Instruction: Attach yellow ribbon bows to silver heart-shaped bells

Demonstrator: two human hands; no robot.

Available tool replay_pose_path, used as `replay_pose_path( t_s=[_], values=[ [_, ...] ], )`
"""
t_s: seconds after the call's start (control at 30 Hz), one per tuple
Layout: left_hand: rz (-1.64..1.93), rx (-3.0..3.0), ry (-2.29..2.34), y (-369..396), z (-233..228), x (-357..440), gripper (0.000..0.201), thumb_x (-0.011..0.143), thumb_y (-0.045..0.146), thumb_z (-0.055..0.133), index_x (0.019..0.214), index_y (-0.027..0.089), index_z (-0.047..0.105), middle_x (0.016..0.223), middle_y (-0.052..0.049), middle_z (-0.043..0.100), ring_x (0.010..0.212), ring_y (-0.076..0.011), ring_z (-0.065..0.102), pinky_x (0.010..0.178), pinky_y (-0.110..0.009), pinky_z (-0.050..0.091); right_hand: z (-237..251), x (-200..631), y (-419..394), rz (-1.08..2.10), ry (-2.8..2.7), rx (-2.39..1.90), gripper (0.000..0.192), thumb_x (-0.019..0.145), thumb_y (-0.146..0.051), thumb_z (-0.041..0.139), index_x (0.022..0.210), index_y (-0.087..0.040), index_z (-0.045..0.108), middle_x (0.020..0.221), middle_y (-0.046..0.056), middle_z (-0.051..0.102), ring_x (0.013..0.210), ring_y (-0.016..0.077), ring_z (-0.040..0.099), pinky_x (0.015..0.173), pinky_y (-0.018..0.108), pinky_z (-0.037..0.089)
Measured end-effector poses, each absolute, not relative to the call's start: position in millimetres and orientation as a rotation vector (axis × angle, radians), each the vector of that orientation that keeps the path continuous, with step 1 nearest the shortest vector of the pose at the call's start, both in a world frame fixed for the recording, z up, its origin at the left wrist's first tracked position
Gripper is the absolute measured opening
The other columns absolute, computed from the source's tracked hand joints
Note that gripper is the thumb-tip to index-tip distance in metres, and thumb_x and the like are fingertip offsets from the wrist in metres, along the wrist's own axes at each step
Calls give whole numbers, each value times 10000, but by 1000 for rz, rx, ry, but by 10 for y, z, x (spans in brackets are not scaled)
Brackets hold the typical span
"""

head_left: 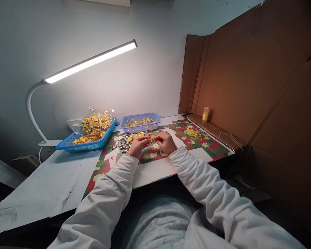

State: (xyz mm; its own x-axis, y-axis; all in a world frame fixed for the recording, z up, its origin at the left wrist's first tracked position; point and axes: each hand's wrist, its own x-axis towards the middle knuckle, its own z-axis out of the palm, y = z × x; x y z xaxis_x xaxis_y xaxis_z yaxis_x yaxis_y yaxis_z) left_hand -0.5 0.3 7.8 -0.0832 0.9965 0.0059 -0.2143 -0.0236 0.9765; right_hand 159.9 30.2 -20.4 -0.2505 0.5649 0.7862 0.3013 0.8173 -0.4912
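Two-handed fingertip work on a small yellow piece, under lamp light

Your station is walled on the right by a tall cardboard panel; the table carries a patterned cover beneath your working area. A lit lamp stands to the left. Below it sits the blue basket, heaped with yellow pieces and silver ones; the smaller lilac basket lies behind your hands, with more yellow in it. Silver pieces are heaped just beside your left hand.

Your left fingers are closed in a narrow pinch on the yellow piece; those of your right hand appear to pinch its other side. The piece is held between both hands, above the cover.

Advised: steady it with the left, make only small moves with the right, pull gently so nothing creases or frays, and tilt it toward the lamp.

As to appearance, the piece is bright yellow, slight and apparently soft. Your fingers hide most of it; its exact form cannot be determined.
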Motion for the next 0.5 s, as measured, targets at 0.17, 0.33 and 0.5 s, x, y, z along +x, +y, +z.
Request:
replay_pose_path(
  t_s=[0.17,0.33,0.5],
  values=[
    [1381,1021,1116,-8,91,-2,321,383,222,837,677,119,758,586,-28,670,560,-108,552,599,-264,464,-169,1608,259,256,-1902,-668,167,796,-78,551,719,-179,660,738,35,659,688,154,584,656,284,466],
    [1381,1024,1131,-7,96,-1,331,369,233,843,671,124,763,597,-26,677,561,-97,549,601,-253,457,-166,1592,253,253,-1883,-711,173,789,-72,542,709,-175,656,726,36,653,688,155,579,657,284,459],
    [1403,1042,1159,-5,98,6,351,350,232,858,673,131,766,615,-38,695,594,-120,573,620,-270,463,-187,1571,249,251,-1861,-755,176,774,-63,533,695,-175,642,719,31,643,664,152,559,648,284,451]
  ],
)
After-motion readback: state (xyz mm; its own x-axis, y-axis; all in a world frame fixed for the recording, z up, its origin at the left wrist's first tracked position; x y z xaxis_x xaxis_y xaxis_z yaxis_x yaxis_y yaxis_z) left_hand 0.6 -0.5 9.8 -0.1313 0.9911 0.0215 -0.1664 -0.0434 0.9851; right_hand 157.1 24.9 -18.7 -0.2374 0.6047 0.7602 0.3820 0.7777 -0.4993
